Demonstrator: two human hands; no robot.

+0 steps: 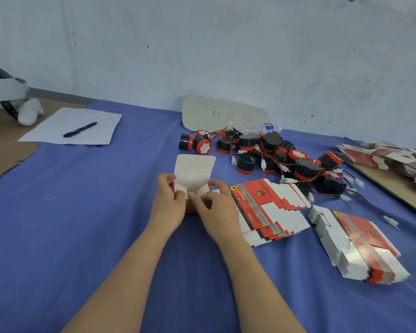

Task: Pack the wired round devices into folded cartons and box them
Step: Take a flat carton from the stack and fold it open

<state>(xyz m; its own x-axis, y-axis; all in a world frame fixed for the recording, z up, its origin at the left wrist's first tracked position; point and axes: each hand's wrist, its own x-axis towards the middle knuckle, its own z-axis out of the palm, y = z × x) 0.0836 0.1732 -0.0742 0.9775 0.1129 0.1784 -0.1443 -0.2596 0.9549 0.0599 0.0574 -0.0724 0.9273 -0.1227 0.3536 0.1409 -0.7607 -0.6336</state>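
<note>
Fingers (165, 180): left hand (168, 203), right hand (216, 205) pinching carton (193, 169) flaps — lid open.
Progress: early — devices (262, 150) lying loose at worktop's (94, 224) far edge, blanks (269, 207) waiting.

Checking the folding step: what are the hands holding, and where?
One carton: left hand grips its left side, right hand pinches its small right flap.

A pale, scuffed wall (202, 44) with dark specks stands behind the bench (3, 150). A blue cloth (82, 212) covers most of it, leaving brown edges left and right.
</note>
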